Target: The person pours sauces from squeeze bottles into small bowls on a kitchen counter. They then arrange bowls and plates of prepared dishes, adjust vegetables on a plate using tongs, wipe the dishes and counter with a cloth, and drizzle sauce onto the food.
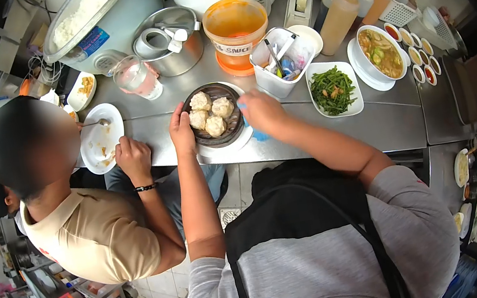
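Observation:
Four pale dumplings (216, 127) lie in a round dark steamer basket (239, 130), which rests on a white plate (243, 142) near the counter's front edge. My left hand (181, 130) grips the basket's left rim. At its right side, my right hand (262, 112) has its fingers curled round a piece of blue cloth (260, 135), part of which hangs below on the plate and counter. Just beyond my right hand stands a white container (278, 84) with pens and packets.
A seated person (89, 229) on the left eats from a white plate (114, 130). Behind the basket are an orange sauce tub (236, 62), a metal pot (178, 65) and a glass (137, 81). Rightward stand greens (332, 91), a soup bowl (381, 51) and sauce cups (417, 57).

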Available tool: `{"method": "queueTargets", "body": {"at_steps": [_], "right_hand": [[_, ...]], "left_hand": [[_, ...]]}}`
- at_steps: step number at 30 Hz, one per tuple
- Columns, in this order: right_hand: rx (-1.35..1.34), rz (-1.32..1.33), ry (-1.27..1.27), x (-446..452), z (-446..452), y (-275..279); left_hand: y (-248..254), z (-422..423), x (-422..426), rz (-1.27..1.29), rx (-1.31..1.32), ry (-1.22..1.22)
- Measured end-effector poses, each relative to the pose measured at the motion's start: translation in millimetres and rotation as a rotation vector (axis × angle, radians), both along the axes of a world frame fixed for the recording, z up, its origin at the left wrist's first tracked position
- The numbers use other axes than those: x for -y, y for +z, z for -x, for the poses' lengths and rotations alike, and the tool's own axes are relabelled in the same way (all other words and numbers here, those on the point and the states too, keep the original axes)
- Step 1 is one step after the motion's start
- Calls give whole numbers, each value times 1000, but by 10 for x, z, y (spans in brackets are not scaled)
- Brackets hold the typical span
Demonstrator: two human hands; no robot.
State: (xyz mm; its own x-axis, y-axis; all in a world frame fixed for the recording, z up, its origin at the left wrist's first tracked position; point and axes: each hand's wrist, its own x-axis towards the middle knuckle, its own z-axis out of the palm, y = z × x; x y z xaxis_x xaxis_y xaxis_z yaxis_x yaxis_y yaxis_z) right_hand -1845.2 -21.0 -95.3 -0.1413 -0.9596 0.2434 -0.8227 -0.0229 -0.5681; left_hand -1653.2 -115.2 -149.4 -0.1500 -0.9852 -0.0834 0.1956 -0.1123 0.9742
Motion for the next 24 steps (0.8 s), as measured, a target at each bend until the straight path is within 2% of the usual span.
{"method": "queueTargets", "body": {"at_steps": [3,6,7,10,11,12,14,16,19,22,24], "right_hand": [[-110,2,131,-288,-134,-43],[11,93,120,-234,-27,-101],[12,124,78,-182,27,-81],[-61,156,92,34,238,-102],[-87,141,102,112,294,-135],[-83,133,104,162,326,-130],[-75,122,113,258,334,-117],[-88,62,108,333,311,-57],[-85,36,112,422,288,-51],[-70,12,64,441,243,-63],[-63,-10,-1,308,162,-68]], "left_hand": [[64,83,-112,-20,-41,114],[92,167,-298,65,101,315],[-112,166,-308,89,73,414],[21,41,-441,-115,169,264],[34,-68,-306,-113,335,188],[84,-120,-161,-84,390,97],[207,-62,101,-35,365,-7],[185,-15,379,107,451,-168],[240,72,597,3,339,-442],[206,94,599,-173,179,-434],[294,110,475,-198,157,-328]]}}
